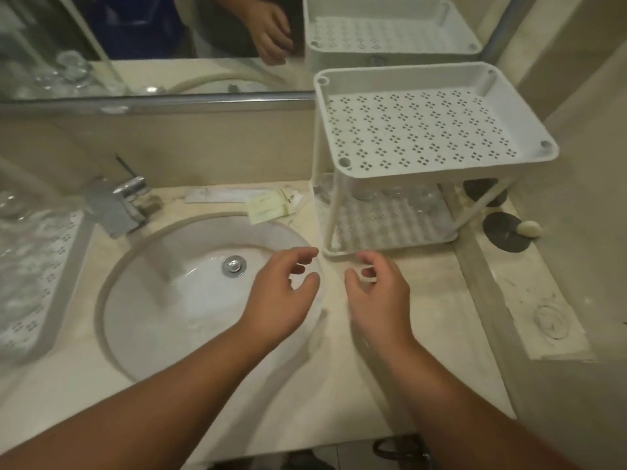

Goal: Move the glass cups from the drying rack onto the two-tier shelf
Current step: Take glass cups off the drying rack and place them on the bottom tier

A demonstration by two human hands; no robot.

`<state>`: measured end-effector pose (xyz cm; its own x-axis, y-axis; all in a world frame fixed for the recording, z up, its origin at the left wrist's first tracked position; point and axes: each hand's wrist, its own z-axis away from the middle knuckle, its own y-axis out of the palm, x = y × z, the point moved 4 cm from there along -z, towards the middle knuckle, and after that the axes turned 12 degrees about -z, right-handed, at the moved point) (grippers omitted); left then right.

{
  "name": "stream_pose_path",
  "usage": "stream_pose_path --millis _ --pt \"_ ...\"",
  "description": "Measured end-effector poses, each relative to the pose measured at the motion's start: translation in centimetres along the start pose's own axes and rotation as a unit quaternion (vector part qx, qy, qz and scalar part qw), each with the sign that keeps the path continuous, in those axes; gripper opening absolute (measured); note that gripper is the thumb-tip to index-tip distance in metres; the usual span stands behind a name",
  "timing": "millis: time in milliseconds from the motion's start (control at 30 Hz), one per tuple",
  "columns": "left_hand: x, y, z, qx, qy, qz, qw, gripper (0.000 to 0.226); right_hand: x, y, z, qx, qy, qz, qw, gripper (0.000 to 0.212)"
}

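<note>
The white two-tier shelf [441, 157] stands on the counter at the right, its perforated top tier bare. Several clear glass cups [407, 198] stand at the back of its lower tier. The drying rack [64, 266] sits at the left edge, blurred, with clear glass cups [13, 205] on it. My left hand [281, 293] hovers over the right rim of the sink, fingers loosely curled and holding nothing. My right hand [376, 290] hovers just in front of the shelf's lower tier, fingers also loosely curled and holding nothing.
A round white sink [190, 293] with a chrome faucet [118, 208] fills the counter's middle. Paper sachets [268, 206] lie behind it. A dark round disc [505, 232] and a small pale soap [528, 228] lie right of the shelf. A mirror [152, 45] runs along the back wall.
</note>
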<state>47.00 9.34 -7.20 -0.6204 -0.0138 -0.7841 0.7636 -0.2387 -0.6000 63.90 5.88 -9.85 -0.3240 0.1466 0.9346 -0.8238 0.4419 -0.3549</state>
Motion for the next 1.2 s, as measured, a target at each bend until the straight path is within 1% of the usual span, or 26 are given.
stream_pose_path --millis 167,367,567,633,767,867,967,1067,1200 --pt "3.3 -6.8 2.8 -0.052 -0.009 -0.028 0.998 0.035 4.1 5.2 3.1 0.079 -0.01 -0.03 0.996 0.027" --pt "7.4 -14.4 6.1 -0.086 -0.034 -0.037 0.995 0.036 9.8 12.3 5.6 0.154 -0.059 -0.033 0.986 0.03" --pt "11.1 -22.3 8.9 -0.145 -0.04 -0.044 0.988 0.046 15.1 19.8 8.6 0.223 -0.095 -0.06 0.968 0.034" --pt "12.1 -24.8 9.7 -0.168 -0.035 -0.038 0.984 0.048 16.7 22.1 9.8 0.251 -0.102 -0.066 0.96 0.04" --pt "13.8 -29.7 11.0 -0.211 -0.019 -0.031 0.977 0.055 19.4 26.5 11.9 0.299 -0.118 -0.071 0.944 0.06" --pt "15.2 -33.2 11.8 -0.242 -0.013 -0.027 0.97 0.057 21.3 29.6 13.1 0.317 -0.144 -0.059 0.936 0.066" --pt "16.8 -36.1 12.5 -0.282 -0.011 -0.022 0.959 0.055 22.8 32.5 14.2 0.322 -0.158 -0.066 0.931 0.063" --pt "19.0 -38.4 13.1 -0.319 -0.031 -0.001 0.947 0.049 24.0 34.9 15.2 0.325 -0.174 -0.067 0.927 0.052" --pt "23.1 -39.3 13.4 -0.324 -0.083 0.025 0.942 0.046 24.7 37.4 16.4 0.328 -0.198 -0.046 0.923 0.041"
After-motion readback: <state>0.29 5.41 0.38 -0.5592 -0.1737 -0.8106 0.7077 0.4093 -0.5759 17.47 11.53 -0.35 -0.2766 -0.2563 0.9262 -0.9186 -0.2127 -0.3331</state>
